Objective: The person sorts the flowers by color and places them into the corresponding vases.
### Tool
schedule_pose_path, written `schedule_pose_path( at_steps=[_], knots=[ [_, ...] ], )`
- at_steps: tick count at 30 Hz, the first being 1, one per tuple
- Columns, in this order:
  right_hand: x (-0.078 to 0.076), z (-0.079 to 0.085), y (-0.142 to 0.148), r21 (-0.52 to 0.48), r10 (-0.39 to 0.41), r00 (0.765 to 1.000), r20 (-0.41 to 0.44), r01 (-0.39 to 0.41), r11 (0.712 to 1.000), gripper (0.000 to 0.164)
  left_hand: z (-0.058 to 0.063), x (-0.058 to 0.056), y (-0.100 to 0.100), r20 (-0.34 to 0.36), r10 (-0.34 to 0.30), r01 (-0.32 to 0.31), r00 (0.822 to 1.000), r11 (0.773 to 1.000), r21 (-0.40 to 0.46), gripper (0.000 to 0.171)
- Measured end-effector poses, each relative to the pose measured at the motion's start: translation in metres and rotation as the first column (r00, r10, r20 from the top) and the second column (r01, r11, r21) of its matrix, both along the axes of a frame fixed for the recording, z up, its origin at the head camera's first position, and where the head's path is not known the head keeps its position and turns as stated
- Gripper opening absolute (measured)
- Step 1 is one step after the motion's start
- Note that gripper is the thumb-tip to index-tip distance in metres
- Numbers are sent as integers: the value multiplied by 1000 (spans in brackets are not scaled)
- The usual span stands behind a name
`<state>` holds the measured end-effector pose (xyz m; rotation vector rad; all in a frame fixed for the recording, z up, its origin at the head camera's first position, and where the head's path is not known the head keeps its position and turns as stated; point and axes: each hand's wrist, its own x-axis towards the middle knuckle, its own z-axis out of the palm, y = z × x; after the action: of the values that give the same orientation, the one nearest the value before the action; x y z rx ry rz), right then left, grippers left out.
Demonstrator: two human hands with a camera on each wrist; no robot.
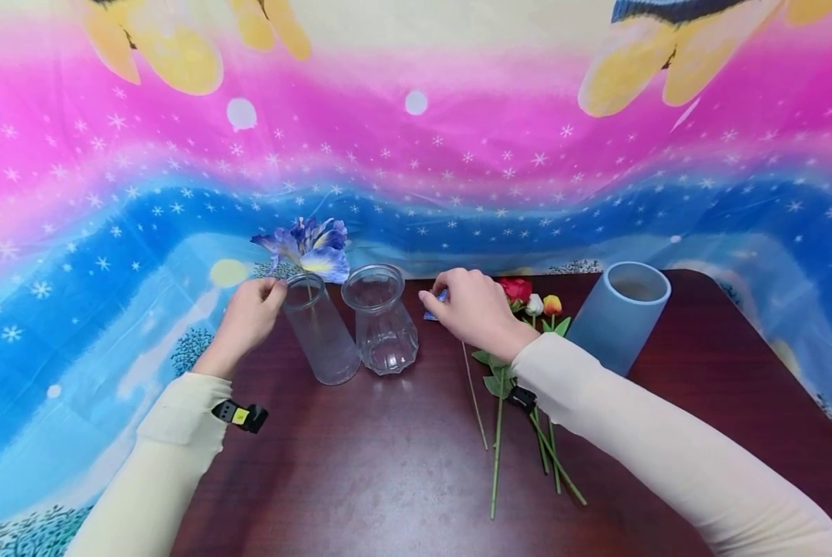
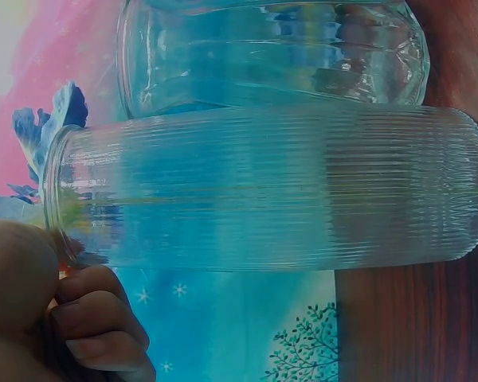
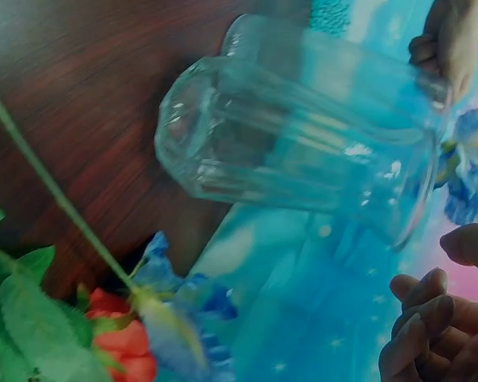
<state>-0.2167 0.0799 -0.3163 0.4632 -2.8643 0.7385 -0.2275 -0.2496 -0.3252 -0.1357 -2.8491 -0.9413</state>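
Left hand (image 1: 247, 319) pinches ribbed vase (image 1: 326, 344) at its rim. Right hand (image 1: 481, 311) hangs loosely curled, thumb apart from fingers, right of ribbed vase.

- Upper half of the frame: a printed backdrop (image 1: 360, 108) faces you, banded cream, pink and blue from the top downward.
- Pink and blue bands: you see white snowflakes (image 1: 117, 121) and pale discs (image 1: 416, 102); yellow shapes (image 1: 179, 60) line the top edge.
- Mid-left and lower left: printed bushes (image 1: 191, 352).
- Lower centre: your dark reddish-brown table (image 1: 304, 480), far right corner rounded, surface bearing a pale sheen (image 1: 416, 472).
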Motion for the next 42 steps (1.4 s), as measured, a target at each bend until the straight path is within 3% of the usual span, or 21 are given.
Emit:
schedule_pose_path(
  at_steps=[18,42],
  knots=[
    [-9,-22,22,21,-33,997,71,32,999,32,0,0,0,-1,5,-5,1000,1000,-15,47],
    [-4,-72,39,96,-30,992,125,18,995,49,-1,0,0,-11,21,-21,1000,999,-27,50]
  ],
)
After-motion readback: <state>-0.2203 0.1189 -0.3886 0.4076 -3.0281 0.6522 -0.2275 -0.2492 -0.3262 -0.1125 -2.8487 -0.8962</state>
